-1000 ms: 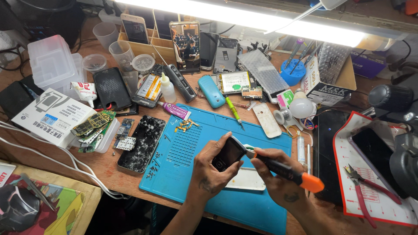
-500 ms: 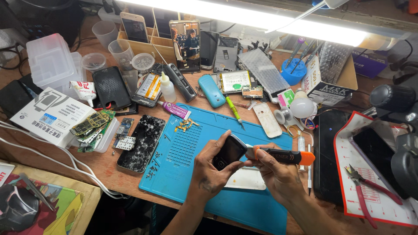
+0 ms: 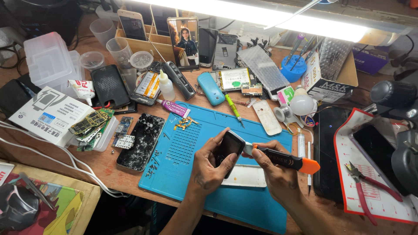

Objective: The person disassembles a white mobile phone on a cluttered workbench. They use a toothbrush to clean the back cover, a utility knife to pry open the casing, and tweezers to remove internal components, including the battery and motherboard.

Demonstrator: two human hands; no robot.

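Bare blue mat [image 3: 183,150] left of the left hand [image 3: 209,172], open as far as the cracked phone [image 3: 141,141] and loose screws [image 3: 153,167]. Ahead of the hands, gold parts [image 3: 183,123], green screwdriver [image 3: 233,109], white cover [image 3: 267,117]. Right of the right hand [image 3: 276,178], syringe [image 3: 301,146] and black panel [image 3: 327,152]. White tray [image 3: 246,176] directly beneath.

The small black phone [image 3: 229,150] has a glossy, smooth face, and the prying tool [image 3: 283,160] pressed to its edge has a matt black plastic grip with a smooth orange plastic end and a pale metal tip. Beneath them lies a matt blue rubbery work mat [image 3: 191,174], moulded with a grid of small pits, on a worn, dull wooden desk [image 3: 104,163]. The cracked phone [image 3: 141,141] beside the mat shows shattered glossy glass.
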